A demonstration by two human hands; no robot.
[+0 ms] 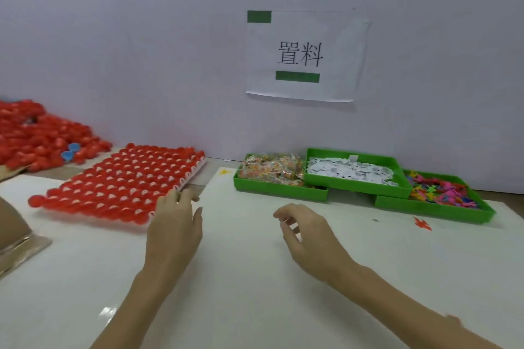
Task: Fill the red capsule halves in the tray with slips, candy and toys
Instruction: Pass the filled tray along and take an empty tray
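A white tray [189, 180] packed with rows of red capsule halves [124, 184] lies at the left of the white table; many halves show something white inside. My left hand [175, 227] hovers at the tray's near right corner, fingers relaxed, fingertips close to its edge, holding nothing. My right hand [307, 235] hangs above the table middle with loosely curled fingers and nothing in it. Three green bins stand at the back right: wrapped candy [270, 168], paper slips [351, 171] and colourful toys [442, 191].
A heap of loose red capsule halves [42, 136] with a few blue pieces sits at the far left. A red toy [422, 223] lies on the table before the toy bin. A paper sign [303, 55] hangs on the wall. Another person's arm [11, 224] shows at the left edge.
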